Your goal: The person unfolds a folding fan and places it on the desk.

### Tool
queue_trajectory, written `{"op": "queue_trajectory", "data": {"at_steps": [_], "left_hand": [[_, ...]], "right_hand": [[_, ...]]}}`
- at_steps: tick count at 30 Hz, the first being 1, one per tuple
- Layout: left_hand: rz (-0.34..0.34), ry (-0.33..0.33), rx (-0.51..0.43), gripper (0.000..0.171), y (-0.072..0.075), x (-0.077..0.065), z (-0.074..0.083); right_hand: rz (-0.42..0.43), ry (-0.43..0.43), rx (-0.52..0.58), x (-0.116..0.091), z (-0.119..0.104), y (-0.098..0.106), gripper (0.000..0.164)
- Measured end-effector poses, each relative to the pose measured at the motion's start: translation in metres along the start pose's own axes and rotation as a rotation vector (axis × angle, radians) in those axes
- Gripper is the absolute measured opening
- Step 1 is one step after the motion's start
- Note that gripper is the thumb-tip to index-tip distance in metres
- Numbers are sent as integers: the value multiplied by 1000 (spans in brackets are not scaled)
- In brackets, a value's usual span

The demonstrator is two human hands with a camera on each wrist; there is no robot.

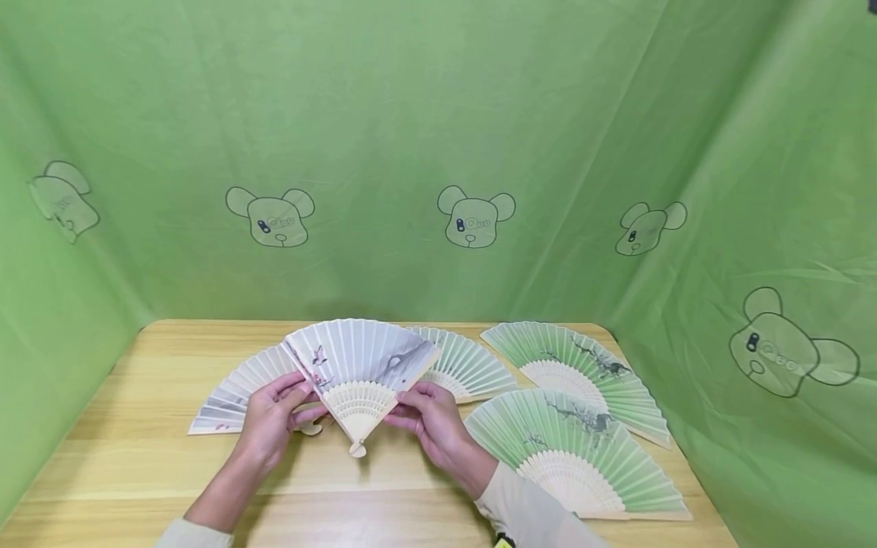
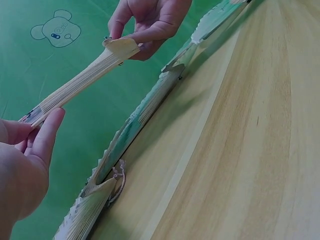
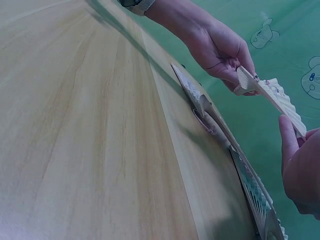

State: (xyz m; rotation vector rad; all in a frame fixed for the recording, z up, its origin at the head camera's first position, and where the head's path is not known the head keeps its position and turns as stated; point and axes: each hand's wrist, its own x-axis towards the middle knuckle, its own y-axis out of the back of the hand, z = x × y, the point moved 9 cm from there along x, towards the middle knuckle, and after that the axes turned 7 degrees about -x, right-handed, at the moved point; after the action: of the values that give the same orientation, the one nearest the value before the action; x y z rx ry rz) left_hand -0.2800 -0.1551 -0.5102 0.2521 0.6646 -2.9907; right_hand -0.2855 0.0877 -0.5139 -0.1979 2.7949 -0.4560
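A partly spread white-and-grey folding fan (image 1: 358, 354), painted with pink blossoms and a grey branch, is held up above the table. Its pale openwork ribs meet at a pivot pointing toward me. My left hand (image 1: 269, 418) pinches the left outer rib; on the right outer rib, thumb and fingers of my right hand (image 1: 438, 426) do the same. Both wrist views show this fan nearly edge-on, between the left hand (image 2: 25, 175) and the right hand (image 3: 305, 170). Partly hidden behind my left hand lies another grey-white fan (image 1: 236, 384), spread on the table.
A green fan (image 1: 473, 365) lies behind the held one, partly covered. Two spread green fans with dark branches, an upper fan (image 1: 603, 373) and a nearer fan (image 1: 637, 472), overlap at the right. Green cloth (image 1: 384, 152) walls surround the wooden table (image 1: 356, 510). A cord loop (image 2: 119, 185) hangs from one lying fan.
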Motion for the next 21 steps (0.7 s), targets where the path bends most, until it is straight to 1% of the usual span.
{"op": "queue_trajectory", "data": {"at_steps": [7,14,21], "left_hand": [[20,-13,-22,40,1,-1,1],[36,-5,-59,41,2,0,1],[44,2,-67,37,4,-1,0]], "right_hand": [[2,0,9,0,0,1,12],[14,17,20,0,-2,3,15],[25,21,40,0,-2,4,14]]}}
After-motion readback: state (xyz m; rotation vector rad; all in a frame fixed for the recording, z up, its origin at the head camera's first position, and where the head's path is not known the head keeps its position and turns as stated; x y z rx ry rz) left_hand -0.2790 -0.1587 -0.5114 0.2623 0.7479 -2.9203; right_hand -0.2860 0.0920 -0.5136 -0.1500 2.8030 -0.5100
